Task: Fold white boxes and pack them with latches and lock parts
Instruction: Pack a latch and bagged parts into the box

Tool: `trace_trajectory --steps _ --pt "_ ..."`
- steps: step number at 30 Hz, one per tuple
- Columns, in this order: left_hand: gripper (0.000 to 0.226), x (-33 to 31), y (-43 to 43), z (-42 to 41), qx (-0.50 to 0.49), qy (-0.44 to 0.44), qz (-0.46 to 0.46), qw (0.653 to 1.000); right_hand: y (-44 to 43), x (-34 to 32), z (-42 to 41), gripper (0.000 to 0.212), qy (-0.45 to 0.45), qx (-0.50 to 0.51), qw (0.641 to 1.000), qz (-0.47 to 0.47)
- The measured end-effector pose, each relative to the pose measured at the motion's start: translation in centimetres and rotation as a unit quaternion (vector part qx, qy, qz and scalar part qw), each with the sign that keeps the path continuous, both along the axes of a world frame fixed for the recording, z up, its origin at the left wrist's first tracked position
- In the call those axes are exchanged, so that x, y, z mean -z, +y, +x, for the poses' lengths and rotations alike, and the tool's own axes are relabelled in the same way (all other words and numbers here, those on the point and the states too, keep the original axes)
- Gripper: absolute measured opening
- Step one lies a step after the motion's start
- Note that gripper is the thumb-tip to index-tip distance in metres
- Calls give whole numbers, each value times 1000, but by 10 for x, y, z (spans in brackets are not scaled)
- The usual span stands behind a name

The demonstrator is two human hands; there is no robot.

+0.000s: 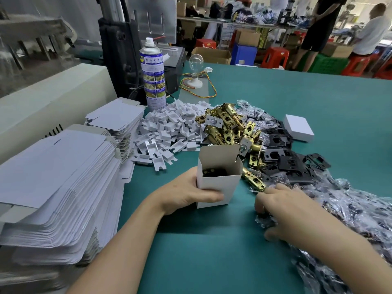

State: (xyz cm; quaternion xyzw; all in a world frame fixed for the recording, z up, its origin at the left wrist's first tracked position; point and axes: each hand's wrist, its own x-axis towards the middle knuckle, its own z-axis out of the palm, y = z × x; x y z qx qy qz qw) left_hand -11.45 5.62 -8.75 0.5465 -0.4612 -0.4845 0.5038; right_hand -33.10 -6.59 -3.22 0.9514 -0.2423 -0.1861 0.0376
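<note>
An upright white box [220,181] stands on the green table [212,251] with its top flap open and dark lock parts inside. My left hand [186,193] grips the box from the left. My right hand [286,211] reaches into the clear plastic bags of small parts [350,213] at the right, fingers curled on a bag. Behind the box lies a heap of brass latches [229,124]. Black plates [290,164] lie to the right of the latches. A pile of white plastic inserts [167,130] sits to the left of them.
Two stacks of flat unfolded white boxes [53,187] fill the left side. A closed white box [299,127] lies at the far right. A spray can [152,73], a light bulb on a base [195,68] and a machine [127,49] stand behind. People stand at the back.
</note>
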Motion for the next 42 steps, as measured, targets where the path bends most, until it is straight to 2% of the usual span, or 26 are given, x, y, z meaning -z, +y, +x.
trace_trajectory --steps 5,8,10,12,13,14,15,16,19,21,23,25,29,31,33,35,37,40,42 --pt "61 2 0 1 6 3 -6 1000 -1 -4 2 14 -64 27 997 -20" --pt "59 3 -2 1 3 6 -4 1000 -7 -12 5 5 -185 63 980 48" --pt "53 4 -2 1 -2 1 -8 1000 -8 -23 6 9 -319 75 926 189" --pt "44 4 -3 1 -5 0 -14 1000 -1 -40 12 13 -432 51 829 351" --pt "45 5 -4 2 -5 -1 -16 1000 2 -47 16 16 -474 36 783 401" --pt "48 6 -4 2 -4 -2 -15 1000 6 -51 20 17 -508 26 753 417" --pt "53 8 -4 3 0 0 -14 1000 9 -53 27 17 -534 19 744 402" --pt "55 9 -4 3 3 3 -14 1000 11 -53 33 16 -549 15 752 364" --pt "44 6 -4 2 -5 14 -18 1000 20 -48 50 20 -541 -4 813 218" --pt "43 3 -3 1 0 15 -19 1000 23 -42 55 15 -516 -24 845 137" --pt "39 2 -3 1 1 12 -24 1000 24 -35 56 8 -499 -50 863 64" --pt "36 2 -4 1 2 18 -34 999 23 -31 55 2 -479 -50 876 22" --pt "38 1 -5 -1 1 53 -35 998 23 -27 55 8 -426 -34 904 -34" --pt "58 1 -3 -1 -3 94 -21 995 22 -26 55 9 -438 -31 898 -37" --pt "94 0 -1 -1 -11 132 -16 991 21 -23 54 6 -510 -10 859 31" --pt "110 -4 -1 -2 -20 149 -18 988 16 -16 54 8 -593 47 789 154" --pt "103 -7 -1 -4 -30 146 -17 989 10 -6 57 12 -615 127 725 283" --pt "94 -8 0 -6 -41 129 -13 991 0 12 64 6 -585 190 653 442" --pt "89 -9 2 -6 -61 124 -15 990 -3 19 66 21 -567 190 611 519"
